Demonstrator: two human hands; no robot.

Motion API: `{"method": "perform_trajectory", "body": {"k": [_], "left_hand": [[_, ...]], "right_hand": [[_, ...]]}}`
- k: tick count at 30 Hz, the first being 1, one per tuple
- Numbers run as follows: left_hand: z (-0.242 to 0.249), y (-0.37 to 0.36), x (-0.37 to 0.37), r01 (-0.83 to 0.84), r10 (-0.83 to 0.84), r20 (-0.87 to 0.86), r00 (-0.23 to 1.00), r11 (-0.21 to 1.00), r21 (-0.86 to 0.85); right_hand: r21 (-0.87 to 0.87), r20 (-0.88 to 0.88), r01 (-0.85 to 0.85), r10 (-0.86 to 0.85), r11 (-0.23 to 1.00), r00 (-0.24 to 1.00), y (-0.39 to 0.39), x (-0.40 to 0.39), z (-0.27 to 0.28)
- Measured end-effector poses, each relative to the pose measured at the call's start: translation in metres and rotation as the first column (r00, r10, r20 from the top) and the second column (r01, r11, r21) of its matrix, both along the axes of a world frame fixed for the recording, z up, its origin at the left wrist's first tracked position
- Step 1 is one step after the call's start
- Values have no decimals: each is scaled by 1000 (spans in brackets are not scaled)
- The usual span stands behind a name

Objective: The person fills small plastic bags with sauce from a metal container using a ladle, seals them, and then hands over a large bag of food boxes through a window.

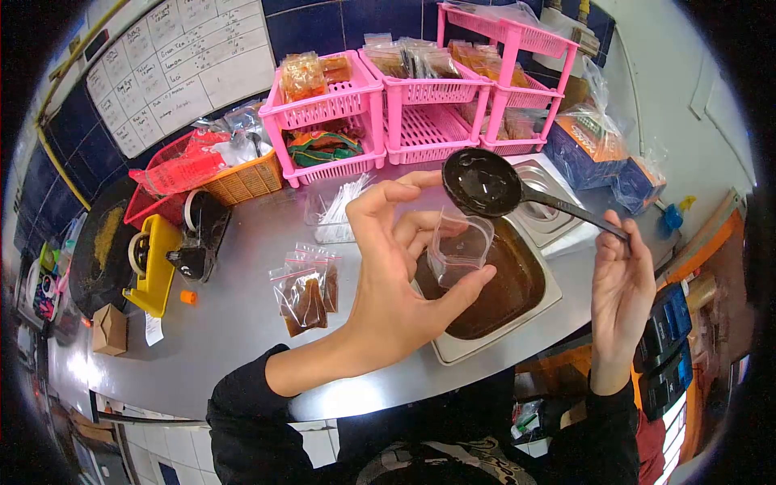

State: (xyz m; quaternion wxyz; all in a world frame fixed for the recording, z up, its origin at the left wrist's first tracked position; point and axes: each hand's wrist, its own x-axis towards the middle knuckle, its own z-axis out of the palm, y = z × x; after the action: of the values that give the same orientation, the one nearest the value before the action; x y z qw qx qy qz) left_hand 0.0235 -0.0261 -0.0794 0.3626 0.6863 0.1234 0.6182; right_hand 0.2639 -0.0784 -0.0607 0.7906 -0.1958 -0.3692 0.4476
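My left hand (388,283) grips a small clear zip bag (462,250) between thumb and fingers, its mouth spread toward the top. In my right hand (622,291) is the end of a black ladle's handle, with the ladle's bowl (483,184) tilted just above the bag's mouth. Dark, wet residue shines inside the bowl. Beneath both hands' work stands a steel food pan (505,326) holding brown sauce (517,291), partly hidden by my left hand and the bag. Left of my forearm lie filled zip bags (305,307) of brown sauce, overlapping on the steel counter (234,347).
Pink racks (428,133) with filled bags line the back. A clear tub of white sticks (343,206) stands before them. To the left are a yellow tape dispenser (153,279), a black one (200,242) and an orange basket (246,174). A steel lid (543,212) lies behind the pan.
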Motion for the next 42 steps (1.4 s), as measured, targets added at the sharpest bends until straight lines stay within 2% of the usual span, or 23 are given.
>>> {"method": "perform_trajectory", "body": {"k": [2, 3, 4, 6, 7, 8, 10, 11, 12, 16, 17, 18, 20, 22, 24, 25, 27, 29, 31, 34, 38, 40, 42], "left_hand": [[1, 0, 0, -1, 1, 1, 1000, 1000, -4], [2, 0, -1, -5, 5, -2, 1000, 1000, -17], [2, 0, -2, -8, 8, -5, 1000, 1000, -30], [3, 3, -4, -17, 17, 8, 1000, 1000, -3], [3, 5, -5, -26, 26, 24, 999, 999, 24], [6, 6, -7, -27, 26, 24, 999, 999, 24], [12, 7, -11, -66, 63, 52, 997, 996, 55], [14, 6, -12, -65, 62, 52, 997, 996, 53], [16, 6, -13, -58, 55, 65, 996, 997, 45], [21, -1, -16, -9, 8, 53, 999, 1000, 8], [23, -6, -17, -4, 4, 53, 999, 1000, 10], [26, -13, -17, 16, -15, 17, 1000, 1000, -4], [28, -24, -14, 45, -46, -19, 999, 999, -15], [27, -35, -10, 85, -82, -80, 993, 996, 38], [21, -45, -3, 168, -168, -51, 984, 986, -5], [18, -50, -1, 179, -179, -87, 980, 984, -1], [18, -55, 2, 226, -225, -117, 967, 974, -7], [19, -53, 0, 276, -278, -72, 958, 960, -47], [20, -54, -2, 367, -357, 85, 930, 911, -187], [20, -47, -10, 387, -403, -12, 915, 888, -248], [23, -49, -8, 398, -423, 7, 906, 847, -353], [20, -51, -5, 410, -421, 49, 906, 841, -353], [17, -51, -4, 420, -417, 87, 905, 837, -352]], "right_hand": [[-105, -245, -227, 196, 968, 949, 3, 7, -3], [-74, -324, -349, 308, 934, 894, 6, 16, -8], [-74, -325, -349, 308, 934, 894, 6, 23, -11], [-24, -305, -191, 175, 981, 936, 3, 31, -16], [-124, -184, 90, -113, 988, 976, 0, 26, -13], [-124, -185, 90, -112, 988, 976, -2, 30, -19], [59, 206, 191, -199, 980, 958, -7, 40, -31], [4, 327, 286, -272, 958, 905, -10, 40, -36], [2, 327, 289, -274, 957, 904, -12, 36, -38], [-156, 541, 307, -179, 939, 822, -20, 26, -37], [168, 754, 624, -507, 764, 418, -20, 13, -33], [541, 730, 703, -672, 461, -121, -22, -2, -26], [712, 587, 642, -744, 285, -321, -40, -27, -13], [725, 655, 383, -744, 572, -128, -63, -37, -20], [553, 809, 206, -579, 807, 100, -64, -64, -12], [552, 808, 219, -581, 805, 100, -57, -75, -18], [542, 609, 174, -527, 822, 593, -38, -88, -35], [499, 584, 195, -494, 844, 644, -39, -88, -32], [395, 519, 257, -444, 882, 730, -45, -91, -24], [379, 466, 215, -386, 900, 796, -47, -84, -31], [335, 456, 220, -361, 916, 813, -50, -77, -31], [412, 400, 192, -366, 891, 840, -46, -75, -30], [402, 414, 188, -361, 896, 836, -46, -76, -27]]}}
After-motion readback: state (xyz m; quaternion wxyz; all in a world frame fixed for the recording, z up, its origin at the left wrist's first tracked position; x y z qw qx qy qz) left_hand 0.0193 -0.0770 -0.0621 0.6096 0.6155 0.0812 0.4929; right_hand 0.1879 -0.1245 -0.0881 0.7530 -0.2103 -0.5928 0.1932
